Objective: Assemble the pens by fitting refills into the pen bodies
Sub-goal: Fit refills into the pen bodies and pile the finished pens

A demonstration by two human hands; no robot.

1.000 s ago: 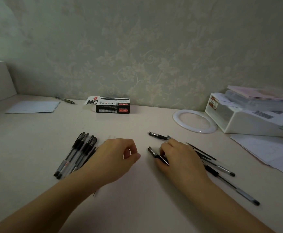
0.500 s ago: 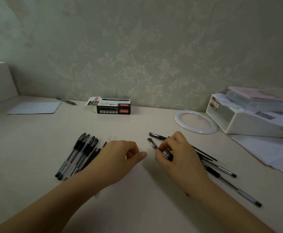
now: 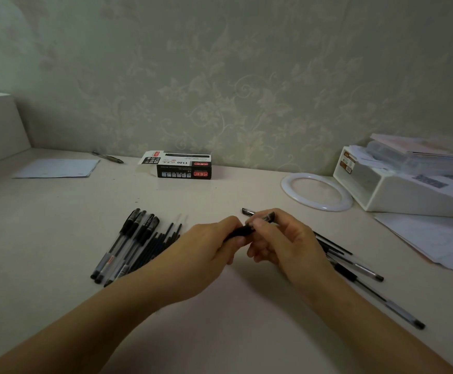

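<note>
A pale, matte surface fills the near ground, with both bare forearms reaching in from the bottom edge. Above its middle the left hand and right hand meet, both pinching one black pen held off the surface; its long axis runs from lower left up to upper right, the clear end poking out past the right fingers. Each hand's grip is closed round that pen.

To the right, two clear-barrelled pens lie slanting toward the near right, with thin black refills beside them; their number is partly hidden by the right hand. Left of the hands lie four capped pens side by side, caps pointing away, and a bunch of dark refills too tightly packed to count. Another capped pen shows just behind the right fingers.

Farther back stand one black pen box, one white ring, one white tray heaped with papers, a sheet of paper and a lone pen. Floral wallpaper closes the room behind.
</note>
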